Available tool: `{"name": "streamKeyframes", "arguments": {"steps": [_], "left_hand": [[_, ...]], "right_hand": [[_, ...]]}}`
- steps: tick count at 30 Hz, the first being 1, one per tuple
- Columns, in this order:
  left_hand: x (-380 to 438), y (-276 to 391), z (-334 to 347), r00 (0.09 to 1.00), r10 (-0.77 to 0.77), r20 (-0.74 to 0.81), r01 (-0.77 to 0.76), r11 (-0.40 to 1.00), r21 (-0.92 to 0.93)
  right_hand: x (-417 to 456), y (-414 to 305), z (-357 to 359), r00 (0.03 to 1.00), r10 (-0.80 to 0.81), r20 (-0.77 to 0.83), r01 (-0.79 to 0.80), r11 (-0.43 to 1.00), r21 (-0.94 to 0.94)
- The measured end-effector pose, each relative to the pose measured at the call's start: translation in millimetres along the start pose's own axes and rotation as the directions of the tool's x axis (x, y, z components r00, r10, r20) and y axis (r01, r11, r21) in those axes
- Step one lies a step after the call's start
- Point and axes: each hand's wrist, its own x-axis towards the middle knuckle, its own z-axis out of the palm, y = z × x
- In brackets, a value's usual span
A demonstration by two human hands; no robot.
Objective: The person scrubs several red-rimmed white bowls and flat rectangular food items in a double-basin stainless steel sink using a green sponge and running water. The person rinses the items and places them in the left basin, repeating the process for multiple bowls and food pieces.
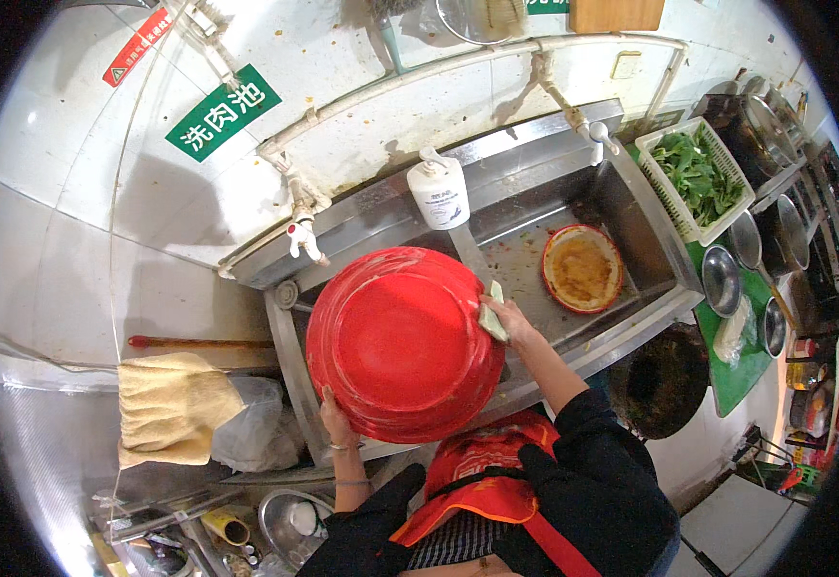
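Note:
A large red plastic basin (401, 335) is held over the left part of a stainless steel sink (661, 285), its underside facing me. Whitish streaks, perhaps suds, mark its side. My left hand (338, 418) grips the basin's rim at the lower left. In my right hand (506, 321) is a pale green sponge or cloth (493, 317), pressed against the basin's right side. In the right compartment lies a round red-rimmed dish (582, 268) with brown residue. A white pump bottle (439, 191) stands at the back, by the divider between the compartments.
Two taps, a left one (304, 240) and a right one (598, 141), project from the wall. Right of the sink are a basket of leafy greens (701, 173), metal bowls (720, 280) and a dark wok (657, 382). A yellow towel (170, 411) hangs at left.

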Motion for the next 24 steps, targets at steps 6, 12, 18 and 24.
{"name": "streamKeyframes", "arguments": {"steps": [6, 12, 18, 24], "left_hand": [[41, -42, -20, 0.958, -0.288, -0.010, 0.273, 0.896, 0.350], [27, 41, 28, 0.901, -0.313, 0.300, 0.355, 0.930, -0.097], [2, 70, 43, 0.822, -0.442, 0.358, 0.506, 0.856, -0.105], [-7, 10, 8, 0.892, -0.383, 0.242, 0.437, 0.867, -0.240]], "right_hand": [[-26, -27, 57, 0.969, -0.234, 0.080, 0.241, 0.966, -0.092], [-74, -28, 115, 0.709, -0.485, 0.511, 0.702, 0.419, -0.576], [-92, -1, 152, 0.364, -0.061, 0.929, 0.908, -0.196, -0.369], [-80, 0, 104, 0.398, 0.280, 0.874, 0.888, 0.123, -0.444]]}}
